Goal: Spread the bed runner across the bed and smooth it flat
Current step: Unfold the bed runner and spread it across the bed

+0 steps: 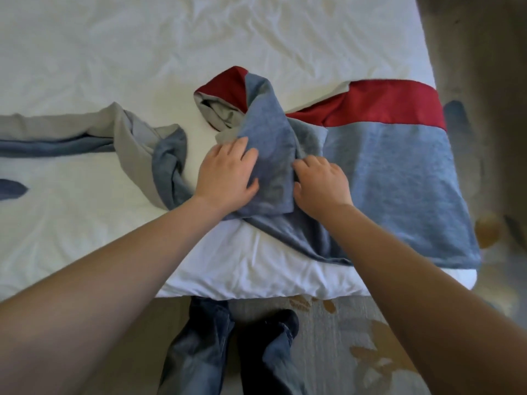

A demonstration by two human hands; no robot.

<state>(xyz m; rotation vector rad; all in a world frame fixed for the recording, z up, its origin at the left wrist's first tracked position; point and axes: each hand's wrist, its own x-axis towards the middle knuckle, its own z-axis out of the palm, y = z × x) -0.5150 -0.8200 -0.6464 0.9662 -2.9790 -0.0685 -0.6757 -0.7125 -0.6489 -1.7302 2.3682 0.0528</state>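
I look down over the foot edge of a bed covered in a creased white sheet. The bed runner, blue with a red band and a grey underside, lies lengthwise from 9 to 3 o'clock. Its 3 o'clock end is spread flat. The middle is bunched up at 12 o'clock from my hands, and the rest trails as a twisted rope toward 9 o'clock.

My left hand grips a blue fold between thumb and fingers and is nearer the twisted part. My right hand, just beside it, has its fingers curled into the cloth and is probably pinching a pleat, though its fingertips are hidden.

Below are my jeans and a patterned carpet.
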